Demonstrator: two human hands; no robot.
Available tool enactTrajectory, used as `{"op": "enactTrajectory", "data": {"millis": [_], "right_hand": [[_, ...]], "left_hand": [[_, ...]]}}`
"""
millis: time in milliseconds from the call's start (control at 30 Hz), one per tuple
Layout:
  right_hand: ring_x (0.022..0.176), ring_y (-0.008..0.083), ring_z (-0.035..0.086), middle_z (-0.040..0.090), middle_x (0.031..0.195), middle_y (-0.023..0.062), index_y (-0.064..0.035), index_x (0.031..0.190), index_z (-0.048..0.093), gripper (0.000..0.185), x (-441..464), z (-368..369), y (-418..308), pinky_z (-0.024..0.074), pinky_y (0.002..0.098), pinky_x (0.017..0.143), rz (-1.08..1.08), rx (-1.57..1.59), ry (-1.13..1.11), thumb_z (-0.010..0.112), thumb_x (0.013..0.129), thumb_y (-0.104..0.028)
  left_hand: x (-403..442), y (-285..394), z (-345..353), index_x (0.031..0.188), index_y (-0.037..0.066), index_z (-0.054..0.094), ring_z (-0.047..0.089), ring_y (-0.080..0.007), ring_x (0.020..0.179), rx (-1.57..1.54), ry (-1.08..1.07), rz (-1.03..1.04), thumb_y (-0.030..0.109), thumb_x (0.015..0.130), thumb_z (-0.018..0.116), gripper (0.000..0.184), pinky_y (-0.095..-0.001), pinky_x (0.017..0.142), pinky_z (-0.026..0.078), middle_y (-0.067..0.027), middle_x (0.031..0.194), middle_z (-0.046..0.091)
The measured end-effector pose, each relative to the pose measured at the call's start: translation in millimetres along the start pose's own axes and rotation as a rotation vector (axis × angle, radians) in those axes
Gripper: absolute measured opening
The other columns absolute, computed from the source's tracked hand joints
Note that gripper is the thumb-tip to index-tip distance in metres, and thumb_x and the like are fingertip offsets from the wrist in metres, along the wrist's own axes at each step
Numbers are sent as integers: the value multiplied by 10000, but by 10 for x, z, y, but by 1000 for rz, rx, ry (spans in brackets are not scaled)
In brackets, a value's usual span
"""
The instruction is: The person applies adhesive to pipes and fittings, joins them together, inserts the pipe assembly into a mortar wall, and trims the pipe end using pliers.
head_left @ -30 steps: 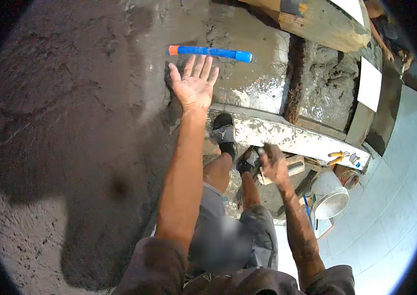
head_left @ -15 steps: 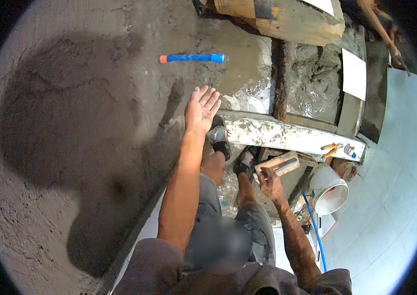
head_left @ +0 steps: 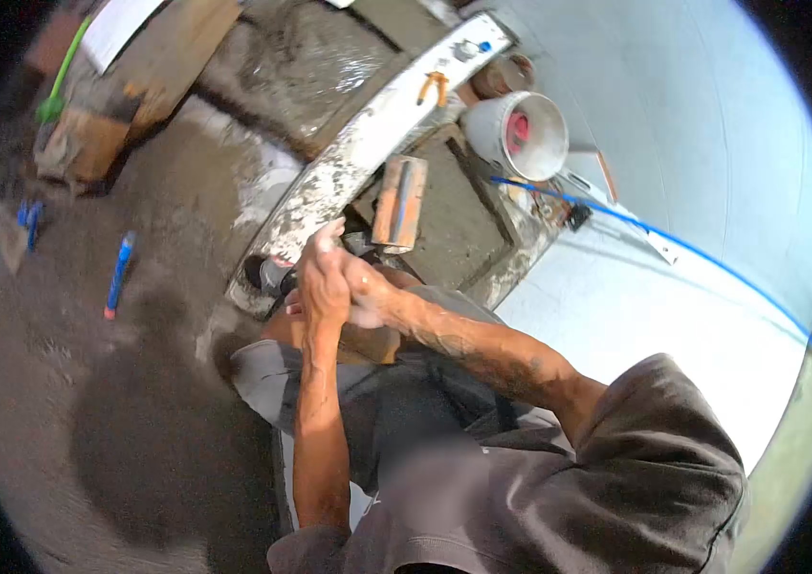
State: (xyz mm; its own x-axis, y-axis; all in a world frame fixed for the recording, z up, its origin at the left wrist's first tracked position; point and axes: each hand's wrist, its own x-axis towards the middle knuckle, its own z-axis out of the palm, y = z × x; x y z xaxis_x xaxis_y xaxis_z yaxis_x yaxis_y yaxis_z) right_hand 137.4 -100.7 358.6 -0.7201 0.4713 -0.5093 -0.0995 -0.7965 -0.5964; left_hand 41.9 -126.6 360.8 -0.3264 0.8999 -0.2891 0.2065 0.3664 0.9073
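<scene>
My left hand point(head_left: 324, 279) and my right hand point(head_left: 365, 287) are pressed together in front of my knees, palm against palm. The fingers of each curl about the other, and no tool shows between them. Just beyond them lies a wooden float point(head_left: 396, 215) with a long handle, apart from both hands. On the wet grey mortar to the left rests a blue tube point(head_left: 120, 273) with an orange-red end.
A mortar-spattered white sill point(head_left: 358, 143) runs diagonally ahead, with orange-handled pliers point(head_left: 433, 88) on it. A white bucket point(head_left: 545, 134) holding something pink stands at the right. A blue hose point(head_left: 702, 251) crosses pale tiles. Cardboard point(head_left: 162, 67) lies at the upper left.
My two hands have come together; before, the left was stretched out palm up and the right was apart near the float. The view has swung to the right.
</scene>
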Motion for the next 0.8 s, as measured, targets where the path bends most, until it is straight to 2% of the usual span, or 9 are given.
{"op": "enactTrajectory", "data": {"millis": [33,133,200,367,467,533,567,667,800], "right_hand": [[1194,310,528,518,1305,111,-99,1369,454,541,-58,-14,-42,483,445,960,208,498,48,556,990,-470],[1229,276,510,551,1290,91,-127,1310,500,478,-428,-20,-439,470,482,964,248,402,116,464,1013,-501],[1315,316,445,501,1389,139,-88,1312,521,626,-718,-23,-769,443,567,982,360,552,85,427,986,-614],[1260,356,500,531,1373,170,5,1309,537,818,-780,-963,-745,469,572,952,395,410,-45,372,955,-714],[988,325,657,681,1051,179,25,1135,648,706,-173,-1963,-763,544,439,819,274,-202,327,411,986,-623],[712,256,679,696,761,148,7,990,693,539,629,-3451,-156,543,410,704,66,-718,535,463,1006,-480],[728,286,680,695,759,164,-1,942,695,513,1002,-3824,-259,528,458,690,255,-856,765,529,962,-486],[922,424,681,684,907,288,65,890,674,526,1767,-4882,-478,538,483,795,-53,-1377,960,635,887,-460],[754,419,673,674,869,264,26,1167,566,533,2408,-5748,-607,525,530,721,-170,-1662,1102,651,895,-425]], "left_hand": [[-11,77,62,1291,19,579,576,-351,1177,2,-11,-6,374,1065,211,559,-408,1026,411,-188,1268,624],[18,291,195,1272,7,585,571,-387,1161,99,-115,53,315,1046,295,479,-431,1007,423,-208,1246,620],[-23,488,275,1265,-10,589,566,-404,1168,199,-179,64,284,1036,355,440,-443,1006,426,-228,1250,612],[180,572,419,1286,-20,565,557,-420,1170,334,-228,92,267,1025,428,411,-467,999,427,-250,1252,597],[442,262,441,1286,-22,559,545,-439,1166,422,-221,-48,321,1024,466,442,-490,994,425,-260,1258,581],[509,92,425,1287,-18,556,545,-447,1154,454,-294,-113,329,1013,496,446,-494,987,427,-262,1245,584],[522,7,400,1287,-16,554,545,-452,1148,468,-332,-149,333,1008,511,449,-497,983,427,-262,1239,586],[585,-50,370,1265,7,562,574,-433,1053,631,-475,-97,312,967,590,427,-485,903,452,-230,1156,601],[406,-223,256,1236,22,575,588,-388,994,668,-505,-96,281,945,625,393,-475,861,456,-185,1110,597]]}}
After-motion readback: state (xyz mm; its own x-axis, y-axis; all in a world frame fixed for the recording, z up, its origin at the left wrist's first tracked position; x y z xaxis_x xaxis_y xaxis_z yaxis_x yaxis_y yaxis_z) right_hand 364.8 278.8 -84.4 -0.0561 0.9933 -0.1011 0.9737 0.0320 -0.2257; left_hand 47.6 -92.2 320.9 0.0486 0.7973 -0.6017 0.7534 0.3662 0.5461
